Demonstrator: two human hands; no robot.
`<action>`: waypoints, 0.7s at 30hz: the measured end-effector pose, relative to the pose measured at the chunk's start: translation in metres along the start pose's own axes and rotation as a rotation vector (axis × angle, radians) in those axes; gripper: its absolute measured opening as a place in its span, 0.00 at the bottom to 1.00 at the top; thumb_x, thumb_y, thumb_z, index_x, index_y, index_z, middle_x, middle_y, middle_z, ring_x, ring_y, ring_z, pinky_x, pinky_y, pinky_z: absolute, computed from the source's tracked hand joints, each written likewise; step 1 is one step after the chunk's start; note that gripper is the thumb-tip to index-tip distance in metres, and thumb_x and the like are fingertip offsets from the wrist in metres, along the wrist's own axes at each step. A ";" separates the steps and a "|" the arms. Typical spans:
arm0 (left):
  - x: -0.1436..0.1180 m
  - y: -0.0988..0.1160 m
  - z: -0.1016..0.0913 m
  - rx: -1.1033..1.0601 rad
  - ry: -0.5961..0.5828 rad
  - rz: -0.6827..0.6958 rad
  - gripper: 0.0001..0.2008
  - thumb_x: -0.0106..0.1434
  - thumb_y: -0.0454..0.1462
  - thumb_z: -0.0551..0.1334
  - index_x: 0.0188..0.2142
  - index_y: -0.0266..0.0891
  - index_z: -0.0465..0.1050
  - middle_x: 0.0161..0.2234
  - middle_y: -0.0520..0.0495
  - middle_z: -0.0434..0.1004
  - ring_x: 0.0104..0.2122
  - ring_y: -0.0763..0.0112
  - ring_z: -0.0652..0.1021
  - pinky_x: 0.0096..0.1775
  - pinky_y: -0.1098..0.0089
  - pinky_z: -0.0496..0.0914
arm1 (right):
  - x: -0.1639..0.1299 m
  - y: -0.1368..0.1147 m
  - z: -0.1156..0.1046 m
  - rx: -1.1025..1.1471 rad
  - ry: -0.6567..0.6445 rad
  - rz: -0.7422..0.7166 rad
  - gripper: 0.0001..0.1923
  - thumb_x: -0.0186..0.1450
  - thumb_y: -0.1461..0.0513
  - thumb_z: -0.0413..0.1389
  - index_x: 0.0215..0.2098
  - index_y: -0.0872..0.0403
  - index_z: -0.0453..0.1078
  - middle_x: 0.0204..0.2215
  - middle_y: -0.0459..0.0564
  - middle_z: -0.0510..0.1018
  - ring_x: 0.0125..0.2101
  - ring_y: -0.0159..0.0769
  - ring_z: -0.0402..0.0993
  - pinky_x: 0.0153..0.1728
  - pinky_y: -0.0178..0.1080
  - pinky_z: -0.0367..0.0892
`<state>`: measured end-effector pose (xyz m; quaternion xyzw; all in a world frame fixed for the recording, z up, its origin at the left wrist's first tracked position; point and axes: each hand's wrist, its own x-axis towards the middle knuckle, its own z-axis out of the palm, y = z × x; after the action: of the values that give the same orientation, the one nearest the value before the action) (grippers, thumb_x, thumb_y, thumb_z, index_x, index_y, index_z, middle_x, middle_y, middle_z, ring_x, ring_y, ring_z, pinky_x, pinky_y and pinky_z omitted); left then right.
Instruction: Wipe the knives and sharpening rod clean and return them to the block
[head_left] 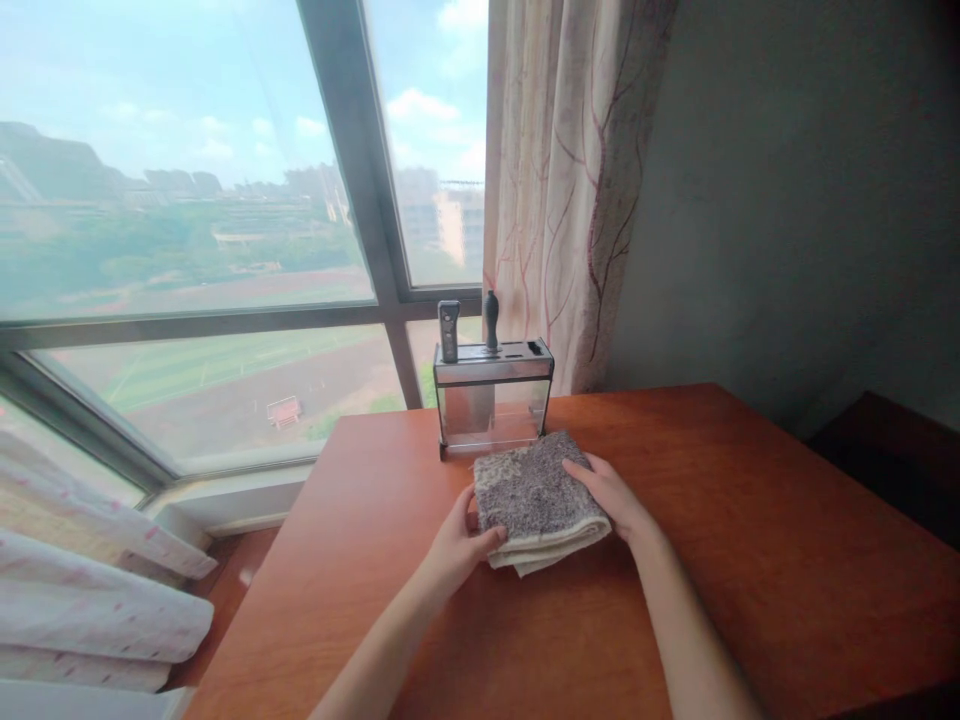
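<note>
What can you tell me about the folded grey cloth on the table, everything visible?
The folded speckled grey cloth lies flat on the reddish-brown wooden table, just in front of the clear, metal-topped knife holder. It looks like thick towel fabric, its mottled grey top over cream layers that show at the near edge. The left hand grips its near left corner, thumb on top; the right hand rests on its right edge.

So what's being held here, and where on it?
The folded towel: left hand grips its near-left corner, right hand rests on its right edge.
</note>
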<state>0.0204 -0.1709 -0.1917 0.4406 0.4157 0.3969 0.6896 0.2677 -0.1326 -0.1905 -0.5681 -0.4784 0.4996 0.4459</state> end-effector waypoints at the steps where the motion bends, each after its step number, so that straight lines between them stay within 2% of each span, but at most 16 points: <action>1: 0.000 -0.002 0.001 0.027 0.003 0.009 0.48 0.47 0.42 0.73 0.61 0.36 0.48 0.38 0.41 0.79 0.37 0.59 0.79 0.37 0.65 0.73 | 0.000 0.004 -0.006 -0.146 0.017 -0.032 0.17 0.61 0.54 0.55 0.43 0.55 0.72 0.38 0.52 0.81 0.40 0.44 0.78 0.40 0.42 0.72; 4: -0.001 -0.006 0.003 0.169 -0.005 0.002 0.51 0.51 0.43 0.69 0.64 0.35 0.38 0.32 0.47 0.77 0.30 0.64 0.78 0.32 0.68 0.71 | 0.002 0.018 -0.019 -0.348 0.088 -0.050 0.15 0.58 0.57 0.57 0.41 0.54 0.74 0.38 0.53 0.81 0.41 0.47 0.77 0.44 0.46 0.70; 5: -0.002 -0.006 0.003 0.252 -0.003 0.001 0.49 0.53 0.43 0.68 0.64 0.36 0.38 0.31 0.48 0.76 0.28 0.66 0.77 0.30 0.68 0.71 | 0.002 0.021 -0.022 -0.375 0.117 -0.043 0.16 0.57 0.57 0.58 0.41 0.55 0.74 0.38 0.54 0.80 0.42 0.49 0.76 0.46 0.48 0.68; 7: -0.004 -0.004 0.004 0.485 0.043 0.068 0.40 0.58 0.45 0.63 0.64 0.38 0.45 0.32 0.48 0.75 0.27 0.65 0.77 0.31 0.66 0.71 | 0.003 0.025 -0.026 -0.445 0.197 -0.038 0.20 0.56 0.57 0.58 0.46 0.56 0.72 0.42 0.58 0.78 0.46 0.53 0.73 0.50 0.53 0.64; 9: -0.007 0.001 0.006 0.769 0.157 0.238 0.31 0.62 0.45 0.59 0.62 0.39 0.54 0.39 0.42 0.74 0.36 0.61 0.77 0.40 0.60 0.72 | 0.002 0.023 -0.027 -0.544 0.309 -0.115 0.25 0.57 0.57 0.57 0.52 0.58 0.69 0.48 0.62 0.74 0.51 0.55 0.68 0.53 0.55 0.60; 11: -0.009 0.006 0.009 1.013 0.237 0.440 0.27 0.63 0.44 0.57 0.60 0.41 0.59 0.50 0.38 0.69 0.49 0.56 0.73 0.50 0.55 0.67 | 0.000 0.018 -0.023 -0.654 0.396 -0.312 0.24 0.60 0.60 0.52 0.55 0.57 0.66 0.53 0.62 0.70 0.54 0.52 0.65 0.56 0.53 0.59; 12: -0.010 0.009 0.012 1.107 0.240 0.527 0.26 0.64 0.44 0.56 0.60 0.43 0.59 0.55 0.37 0.65 0.54 0.54 0.69 0.54 0.54 0.64 | -0.001 0.015 -0.020 -0.704 0.406 -0.433 0.23 0.62 0.63 0.50 0.55 0.56 0.66 0.54 0.60 0.69 0.56 0.49 0.63 0.57 0.51 0.58; 14: -0.009 0.010 0.019 1.253 0.179 0.650 0.26 0.64 0.43 0.57 0.61 0.45 0.59 0.62 0.38 0.56 0.62 0.51 0.59 0.58 0.50 0.57 | -0.004 0.010 -0.011 -0.771 0.337 -0.613 0.23 0.63 0.66 0.45 0.56 0.52 0.66 0.57 0.55 0.67 0.58 0.45 0.60 0.60 0.50 0.55; 15: -0.008 0.009 0.023 1.312 0.140 0.679 0.27 0.63 0.43 0.57 0.62 0.47 0.58 0.65 0.39 0.52 0.64 0.49 0.54 0.60 0.48 0.54 | -0.005 0.010 -0.007 -0.798 0.275 -0.647 0.24 0.64 0.67 0.44 0.56 0.50 0.66 0.59 0.52 0.66 0.60 0.44 0.58 0.61 0.50 0.54; 18: -0.003 0.001 0.031 1.434 0.026 0.641 0.32 0.62 0.47 0.58 0.64 0.47 0.55 0.68 0.39 0.44 0.65 0.43 0.47 0.60 0.43 0.48 | -0.005 0.016 0.005 -0.870 0.140 -0.565 0.24 0.64 0.65 0.46 0.58 0.48 0.65 0.61 0.49 0.64 0.63 0.46 0.53 0.61 0.53 0.53; 21: 0.002 -0.008 0.034 1.480 -0.050 0.543 0.33 0.62 0.49 0.57 0.65 0.46 0.53 0.68 0.38 0.44 0.65 0.42 0.47 0.60 0.42 0.47 | -0.003 0.028 0.008 -0.898 0.124 -0.454 0.24 0.65 0.62 0.48 0.60 0.51 0.63 0.62 0.53 0.62 0.63 0.48 0.52 0.61 0.53 0.53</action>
<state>0.0544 -0.1805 -0.1901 0.8800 0.4340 0.1617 0.1051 0.2628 -0.1394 -0.2188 -0.6143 -0.7299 0.1002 0.2826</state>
